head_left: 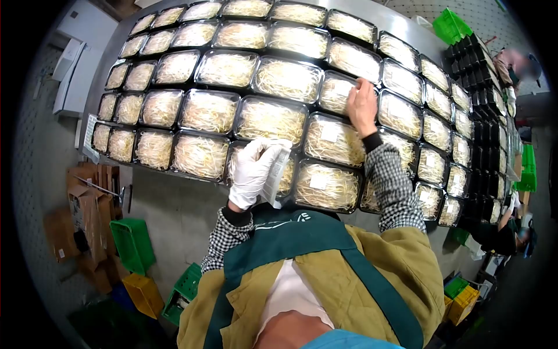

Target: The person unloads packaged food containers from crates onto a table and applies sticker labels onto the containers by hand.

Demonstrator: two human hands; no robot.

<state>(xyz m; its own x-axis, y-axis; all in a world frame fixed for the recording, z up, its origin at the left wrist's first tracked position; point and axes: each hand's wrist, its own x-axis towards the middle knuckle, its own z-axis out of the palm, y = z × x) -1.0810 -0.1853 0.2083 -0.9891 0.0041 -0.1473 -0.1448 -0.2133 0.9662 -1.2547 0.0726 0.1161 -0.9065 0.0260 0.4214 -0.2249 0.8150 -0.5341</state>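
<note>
My left hand (253, 170), in a white glove, is closed around a strip of labels (275, 177) that hangs over a tray at the table's near edge. My bare right hand (363, 107) reaches farther out, its fingers drawn together over a black tray of bean sprouts (333, 100). A pale label (343, 87) shows on that tray beside the fingertips; whether they grip anything is hidden. Nearer to me, a tray of bean sprouts (326, 186) carries a white label, as does the one behind it (333, 139). Trays to the left show no labels.
Rows of film-covered sprout trays cover most of the metal table (401, 23). Black trays (485, 116) are stacked at the right, near other people. Green crates (132, 244), a yellow crate (143, 295) and cardboard boxes (90, 215) stand on the floor at the left.
</note>
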